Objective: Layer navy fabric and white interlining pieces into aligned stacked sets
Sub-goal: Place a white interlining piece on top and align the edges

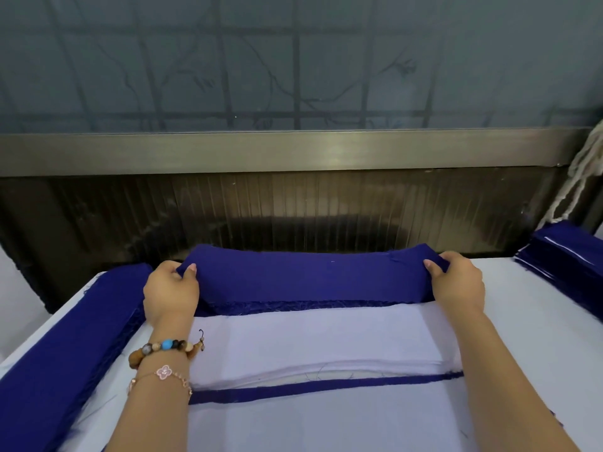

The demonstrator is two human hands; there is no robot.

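Note:
A long navy fabric piece (310,275) lies across the top of a thick navy stack at the far side of the table. My left hand (171,291) grips its left end, and my right hand (456,280) grips its right end, thumbs on top. The ends are lifted slightly off the stack's frayed edge (293,306). In front of it lies a white interlining pile (319,340), with a thin navy strip (326,386) showing under its near edge. More white interlining (326,425) lies closest to me.
Another thick navy stack (68,337) runs along the table's left side. A third navy pile with white edges (567,259) sits at the far right. A dark ribbed wall panel (293,210) stands right behind the table. White cords (584,171) hang at the upper right.

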